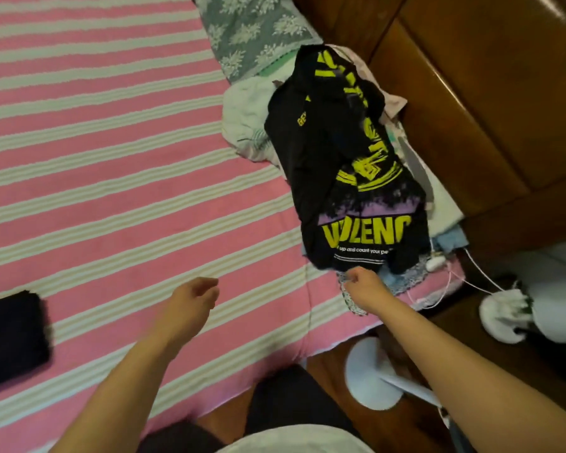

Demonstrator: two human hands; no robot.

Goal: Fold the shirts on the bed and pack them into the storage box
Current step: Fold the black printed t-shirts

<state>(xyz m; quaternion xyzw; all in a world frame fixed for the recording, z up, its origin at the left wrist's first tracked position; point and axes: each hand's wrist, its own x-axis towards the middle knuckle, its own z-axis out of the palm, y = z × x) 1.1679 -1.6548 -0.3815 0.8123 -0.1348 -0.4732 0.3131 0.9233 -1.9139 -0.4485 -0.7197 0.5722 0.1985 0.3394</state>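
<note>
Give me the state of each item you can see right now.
black shirt: unfolded, crumpled on top of the clothes pile
dark garment: folded, flat on the bed
right hand: pinching the black shirt's hem
left hand: loosely curled, holding nothing

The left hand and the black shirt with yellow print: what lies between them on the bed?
Only bare striped bedsheet lies between the left hand and the black shirt, as the head view shows.
</note>
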